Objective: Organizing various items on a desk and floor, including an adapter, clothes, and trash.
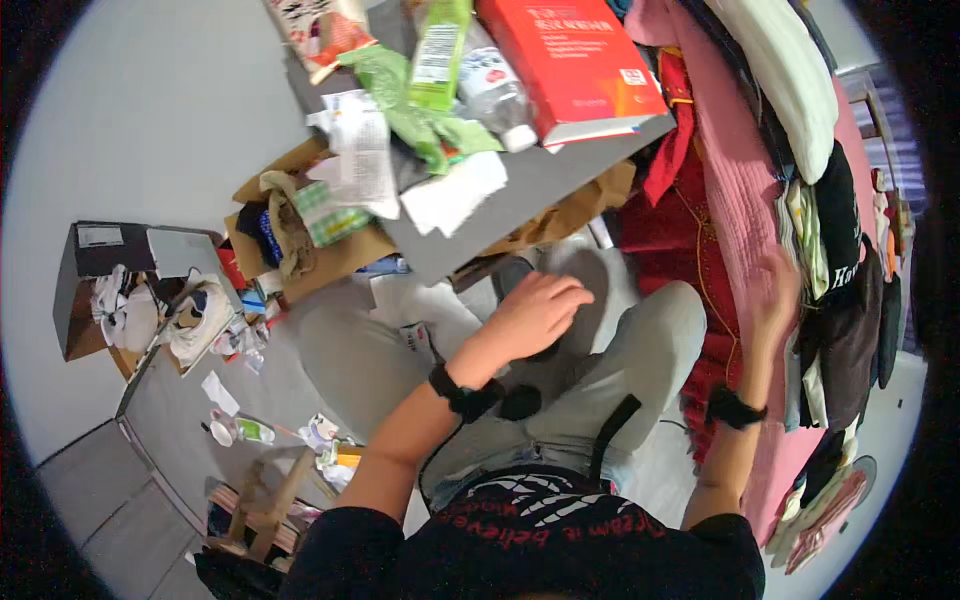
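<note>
My left hand [536,315] hovers over my lap, back upward and fingers loosely bent, with nothing seen in it; its palm is hidden. My right hand [778,289], blurred, is at the pink bedcover [731,150], beside a row of folded clothes [808,240]; whether it touches or grips a garment is unclear. Both wrists wear black bands. In front of me a grey table [465,251] bears a red book [577,67], a clear plastic bottle [499,97], a green packet [437,56], crumpled green wrapping [397,97] and white papers [457,191].
An open cardboard box [330,274] with cloth items stands left of the table. Farther left is a dark box [112,251] with more goods. A small wooden stool [274,502] is at lower left. A cup [223,429] and paper scraps [219,392] lie on the floor.
</note>
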`<state>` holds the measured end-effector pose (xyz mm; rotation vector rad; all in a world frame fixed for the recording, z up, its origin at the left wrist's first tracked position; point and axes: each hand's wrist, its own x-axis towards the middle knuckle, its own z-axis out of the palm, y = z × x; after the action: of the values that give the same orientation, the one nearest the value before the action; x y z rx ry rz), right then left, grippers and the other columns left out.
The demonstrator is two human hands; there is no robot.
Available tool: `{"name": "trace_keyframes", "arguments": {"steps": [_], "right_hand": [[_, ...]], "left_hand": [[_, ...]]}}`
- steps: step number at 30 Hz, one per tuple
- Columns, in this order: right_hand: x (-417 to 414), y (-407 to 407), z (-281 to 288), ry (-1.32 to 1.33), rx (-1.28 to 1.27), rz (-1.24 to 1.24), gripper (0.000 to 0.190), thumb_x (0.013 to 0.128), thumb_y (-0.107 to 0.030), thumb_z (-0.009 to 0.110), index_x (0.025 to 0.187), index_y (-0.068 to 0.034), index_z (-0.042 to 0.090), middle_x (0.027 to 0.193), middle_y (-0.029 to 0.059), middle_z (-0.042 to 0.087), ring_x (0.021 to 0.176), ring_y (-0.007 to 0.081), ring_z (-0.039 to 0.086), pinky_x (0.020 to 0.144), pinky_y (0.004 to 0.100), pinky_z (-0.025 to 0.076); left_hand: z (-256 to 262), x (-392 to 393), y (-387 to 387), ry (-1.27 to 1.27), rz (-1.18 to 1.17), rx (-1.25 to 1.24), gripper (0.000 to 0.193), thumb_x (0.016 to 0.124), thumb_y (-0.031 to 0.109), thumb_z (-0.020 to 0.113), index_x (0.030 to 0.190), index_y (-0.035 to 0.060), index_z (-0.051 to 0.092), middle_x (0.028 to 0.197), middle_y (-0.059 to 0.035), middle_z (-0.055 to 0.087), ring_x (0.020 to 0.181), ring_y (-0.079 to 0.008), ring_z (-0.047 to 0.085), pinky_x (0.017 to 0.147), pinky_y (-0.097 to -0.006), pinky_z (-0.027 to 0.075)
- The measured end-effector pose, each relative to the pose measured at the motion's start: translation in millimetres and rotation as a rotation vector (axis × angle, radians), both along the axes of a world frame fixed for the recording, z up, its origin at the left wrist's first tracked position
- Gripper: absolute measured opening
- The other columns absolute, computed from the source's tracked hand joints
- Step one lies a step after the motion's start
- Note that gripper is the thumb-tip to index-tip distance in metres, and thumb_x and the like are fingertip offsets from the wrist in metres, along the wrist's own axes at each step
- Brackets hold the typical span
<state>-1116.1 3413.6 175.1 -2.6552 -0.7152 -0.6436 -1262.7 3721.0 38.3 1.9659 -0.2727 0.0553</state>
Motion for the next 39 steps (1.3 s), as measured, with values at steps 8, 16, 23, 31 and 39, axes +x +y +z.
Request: {"name": "trace_keyframes", "arguments": {"steps": [8, 16, 23, 31, 39], "right_hand": [[-15, 246, -57, 0.553, 0.317, 0.549, 0.015, 0.079, -0.003, 0.058, 0.094, -0.001, 0.058, 0.1, 0.0128, 0.058, 0.098, 0.0309, 0.055, 0.088, 0.0378, 0.042], [1, 243, -52, 0.682, 0.337, 0.653, 0.008, 0.085, 0.0, 0.055, 0.092, -0.001, 0.058, 0.097, 0.012, 0.057, 0.094, 0.0281, 0.057, 0.084, 0.0342, 0.045], [20, 231, -72, 0.519, 0.353, 0.855, 0.018, 0.08, -0.002, 0.057, 0.098, -0.003, 0.058, 0.104, 0.0106, 0.057, 0.1, 0.0308, 0.056, 0.088, 0.0388, 0.044], [39, 212, -76, 0.457, 0.296, 0.928, 0.023, 0.078, -0.006, 0.059, 0.101, -0.005, 0.06, 0.105, 0.0084, 0.058, 0.1, 0.0283, 0.055, 0.086, 0.0389, 0.042], [28, 223, -63, 0.453, 0.252, 0.919, 0.024, 0.076, -0.007, 0.062, 0.1, -0.007, 0.062, 0.103, 0.0071, 0.058, 0.098, 0.0285, 0.053, 0.085, 0.0391, 0.04]], "left_hand": [[71, -13, 86, -0.28, 0.182, 0.178, 0.011, 0.08, 0.011, 0.062, 0.09, 0.0067, 0.059, 0.091, -0.0085, 0.056, 0.092, -0.0297, 0.054, 0.081, -0.0403, 0.043], [81, 2, 107, -0.067, 0.139, 0.031, 0.01, 0.083, 0.01, 0.059, 0.09, 0.0033, 0.058, 0.088, -0.0118, 0.06, 0.088, -0.0312, 0.056, 0.079, -0.0406, 0.045], [85, 0, 95, 0.006, 0.249, 0.225, 0.008, 0.08, 0.006, 0.062, 0.088, 0.0037, 0.062, 0.083, -0.0097, 0.061, 0.078, -0.0282, 0.058, 0.07, -0.0358, 0.046], [86, 18, 53, 0.108, 0.632, 0.199, 0.009, 0.084, 0.008, 0.061, 0.092, 0.004, 0.063, 0.084, -0.0086, 0.061, 0.079, -0.0223, 0.059, 0.072, -0.0324, 0.046], [82, 14, 49, 0.028, 0.704, 0.351, 0.01, 0.081, 0.008, 0.062, 0.091, 0.0051, 0.062, 0.086, -0.0103, 0.062, 0.081, -0.031, 0.058, 0.073, -0.037, 0.046]]}}
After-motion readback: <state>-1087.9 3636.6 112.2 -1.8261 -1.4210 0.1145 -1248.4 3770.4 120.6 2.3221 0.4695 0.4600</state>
